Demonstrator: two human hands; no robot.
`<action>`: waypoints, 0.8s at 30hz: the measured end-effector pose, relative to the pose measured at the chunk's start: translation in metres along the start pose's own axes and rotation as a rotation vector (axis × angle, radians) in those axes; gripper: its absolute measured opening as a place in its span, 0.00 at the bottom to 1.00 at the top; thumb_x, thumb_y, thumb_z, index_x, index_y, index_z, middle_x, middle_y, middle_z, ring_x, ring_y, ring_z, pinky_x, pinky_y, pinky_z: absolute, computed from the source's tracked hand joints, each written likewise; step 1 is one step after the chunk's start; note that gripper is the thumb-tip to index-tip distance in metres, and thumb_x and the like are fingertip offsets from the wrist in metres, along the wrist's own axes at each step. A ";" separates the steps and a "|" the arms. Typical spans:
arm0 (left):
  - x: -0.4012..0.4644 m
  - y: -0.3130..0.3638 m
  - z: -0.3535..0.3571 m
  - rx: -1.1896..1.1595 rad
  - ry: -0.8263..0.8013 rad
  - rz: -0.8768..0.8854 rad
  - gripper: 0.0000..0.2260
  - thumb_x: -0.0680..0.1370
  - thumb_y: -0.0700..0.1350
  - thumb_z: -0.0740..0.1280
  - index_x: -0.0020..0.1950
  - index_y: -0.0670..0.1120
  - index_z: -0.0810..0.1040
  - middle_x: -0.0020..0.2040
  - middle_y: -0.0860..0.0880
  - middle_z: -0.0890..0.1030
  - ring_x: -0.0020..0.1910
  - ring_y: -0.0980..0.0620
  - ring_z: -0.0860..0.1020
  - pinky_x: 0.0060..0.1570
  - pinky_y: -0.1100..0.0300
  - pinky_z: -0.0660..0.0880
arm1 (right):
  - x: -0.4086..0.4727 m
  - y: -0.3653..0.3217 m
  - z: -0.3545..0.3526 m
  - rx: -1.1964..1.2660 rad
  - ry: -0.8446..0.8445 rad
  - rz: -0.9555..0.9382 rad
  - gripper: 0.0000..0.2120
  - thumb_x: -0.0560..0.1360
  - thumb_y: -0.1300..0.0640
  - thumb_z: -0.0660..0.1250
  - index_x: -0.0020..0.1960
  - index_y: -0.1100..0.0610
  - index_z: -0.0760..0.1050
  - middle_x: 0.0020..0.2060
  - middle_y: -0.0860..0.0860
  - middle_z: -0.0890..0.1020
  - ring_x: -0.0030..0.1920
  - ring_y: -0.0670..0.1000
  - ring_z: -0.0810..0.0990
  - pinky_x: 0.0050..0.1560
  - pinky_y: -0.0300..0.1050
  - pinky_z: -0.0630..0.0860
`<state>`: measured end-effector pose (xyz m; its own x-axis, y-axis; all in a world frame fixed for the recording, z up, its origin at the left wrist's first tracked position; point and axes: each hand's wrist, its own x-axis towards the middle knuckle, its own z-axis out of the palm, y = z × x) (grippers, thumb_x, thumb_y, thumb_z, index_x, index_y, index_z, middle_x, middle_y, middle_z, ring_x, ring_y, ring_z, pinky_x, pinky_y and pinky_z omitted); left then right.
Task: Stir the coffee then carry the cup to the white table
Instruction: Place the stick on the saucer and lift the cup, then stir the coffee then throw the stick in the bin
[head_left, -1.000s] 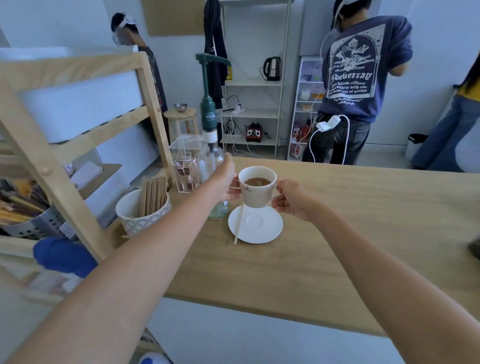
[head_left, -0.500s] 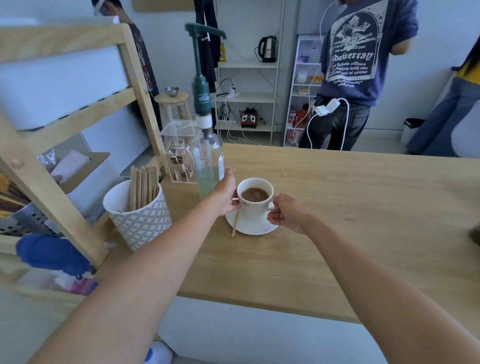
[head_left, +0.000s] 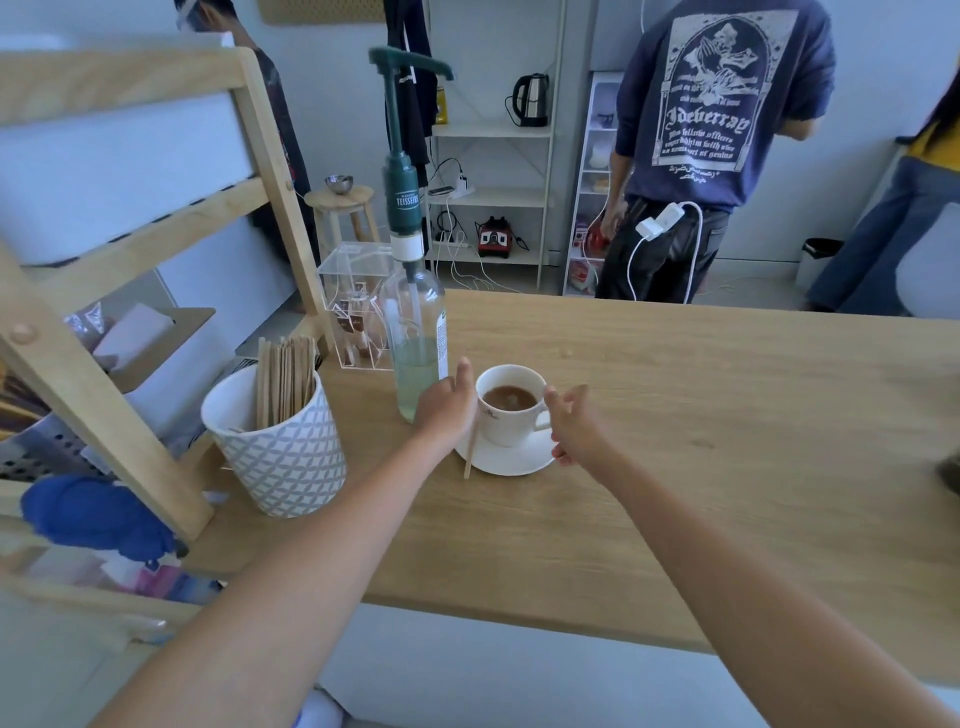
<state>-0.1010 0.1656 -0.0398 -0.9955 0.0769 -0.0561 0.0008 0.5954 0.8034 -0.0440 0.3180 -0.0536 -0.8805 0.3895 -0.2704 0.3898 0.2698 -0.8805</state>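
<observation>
While the white coffee cup (head_left: 508, 410) stood on its saucer (head_left: 511, 460) on the wooden counter (head_left: 701, 441), it lay between the two hands. The right hand (head_left: 574, 428), fingers loosely open, was at the handle on the cup's right; the left hand (head_left: 448, 410), also open, was beside the stir stick (head_left: 471, 448) that leaned on the saucer, in front of the syrup pump bottle (head_left: 415, 332).

A clear pump bottle (head_left: 415, 332) stands just beyond the left hand (head_left: 448, 410); a patterned pot (head_left: 278, 457) of wooden sticks (head_left: 283, 379) sits further left, an acrylic box (head_left: 358, 306) behind
</observation>
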 end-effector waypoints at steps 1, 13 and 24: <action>-0.004 -0.010 0.000 0.078 0.060 0.085 0.25 0.83 0.57 0.46 0.32 0.45 0.67 0.32 0.50 0.72 0.33 0.48 0.72 0.33 0.57 0.66 | -0.005 0.003 0.003 -0.135 0.119 -0.120 0.16 0.79 0.48 0.58 0.59 0.58 0.64 0.48 0.56 0.76 0.39 0.55 0.74 0.35 0.43 0.69; -0.024 -0.105 0.003 0.716 0.101 0.017 0.27 0.82 0.55 0.50 0.76 0.41 0.59 0.77 0.41 0.57 0.77 0.42 0.52 0.75 0.46 0.48 | -0.026 0.029 0.072 -0.884 -0.019 -0.717 0.23 0.77 0.61 0.57 0.70 0.49 0.70 0.54 0.56 0.76 0.54 0.60 0.76 0.47 0.50 0.72; -0.026 -0.105 0.003 0.692 0.004 -0.040 0.29 0.82 0.56 0.43 0.79 0.41 0.47 0.80 0.42 0.45 0.79 0.45 0.42 0.76 0.48 0.39 | -0.022 0.022 0.080 -0.757 0.179 -0.988 0.08 0.70 0.58 0.64 0.38 0.57 0.81 0.31 0.53 0.79 0.27 0.59 0.78 0.27 0.44 0.70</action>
<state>-0.0752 0.1031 -0.1247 -0.9964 0.0419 -0.0744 0.0231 0.9711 0.2378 -0.0380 0.2452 -0.0985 -0.8585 -0.1686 0.4843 -0.3043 0.9277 -0.2164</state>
